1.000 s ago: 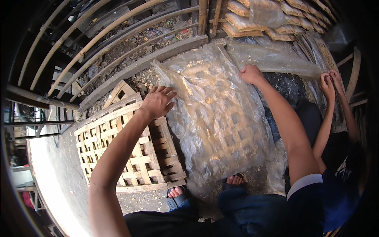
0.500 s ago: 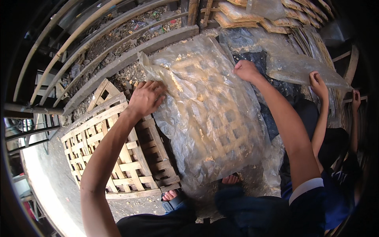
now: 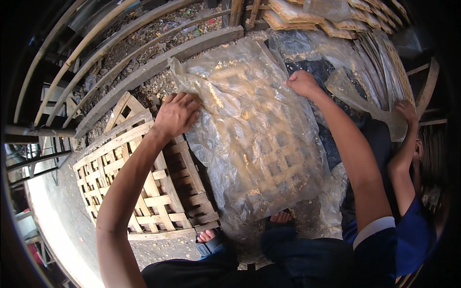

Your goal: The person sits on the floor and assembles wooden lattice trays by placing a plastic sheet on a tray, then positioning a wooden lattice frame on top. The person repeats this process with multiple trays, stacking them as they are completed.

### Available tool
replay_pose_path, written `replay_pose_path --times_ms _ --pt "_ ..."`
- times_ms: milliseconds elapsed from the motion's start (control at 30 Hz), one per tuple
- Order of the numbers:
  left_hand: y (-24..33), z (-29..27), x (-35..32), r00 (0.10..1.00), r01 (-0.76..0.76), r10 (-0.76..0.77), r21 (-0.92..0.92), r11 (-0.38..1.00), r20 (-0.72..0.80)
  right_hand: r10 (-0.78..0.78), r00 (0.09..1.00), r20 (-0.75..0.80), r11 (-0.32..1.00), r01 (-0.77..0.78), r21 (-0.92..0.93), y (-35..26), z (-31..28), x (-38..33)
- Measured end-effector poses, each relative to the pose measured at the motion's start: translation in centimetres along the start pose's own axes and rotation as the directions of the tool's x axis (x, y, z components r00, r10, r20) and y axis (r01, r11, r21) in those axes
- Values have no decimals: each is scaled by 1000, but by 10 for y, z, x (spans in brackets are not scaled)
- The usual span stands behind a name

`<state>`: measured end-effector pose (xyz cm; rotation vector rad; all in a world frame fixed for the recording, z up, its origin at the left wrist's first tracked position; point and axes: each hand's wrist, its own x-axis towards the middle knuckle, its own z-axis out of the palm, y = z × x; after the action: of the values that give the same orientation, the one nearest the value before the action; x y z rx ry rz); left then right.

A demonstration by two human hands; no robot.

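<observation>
1. A person's left hand (image 3: 176,114) lies flat, fingers spread, pinning the left edge of a crumb-strewn clear plastic sheet (image 3: 254,139), which is draped over a bamboo lattice tray (image 3: 276,165) at the person's feet.
2. The right hand (image 3: 302,82) is closed on the sheet's far right edge, apparently pinching it.
3. A second bamboo lattice tray (image 3: 129,192) lies bare on the ground beside the covered one, touching its left side.
4. A co-worker's hand (image 3: 407,111) at the right holds another plastic sheet (image 3: 357,93).
5. Risk: the thin film looks easily torn should it snag on the lattice slats; a sharp tug could also scatter the crumbs towards the concrete kerb (image 3: 158,67) beyond the far edge.
</observation>
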<state>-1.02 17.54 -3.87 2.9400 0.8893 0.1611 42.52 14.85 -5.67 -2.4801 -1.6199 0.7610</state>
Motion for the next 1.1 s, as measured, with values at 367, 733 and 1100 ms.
replay_pose_path --times_ms 367,733,1100 --pt "0 -1 3 999 -4 1 59 998 46 135 970 -204 989 -120 88 19 -13 3" --pt "-6 -5 14 994 17 -38 195 981 102 153 972 -180 986 -136 99 22 -10 -6" --pt "45 -6 66 972 215 -225 131 968 63 -182 944 -276 979 200 36 -11 1 -13"
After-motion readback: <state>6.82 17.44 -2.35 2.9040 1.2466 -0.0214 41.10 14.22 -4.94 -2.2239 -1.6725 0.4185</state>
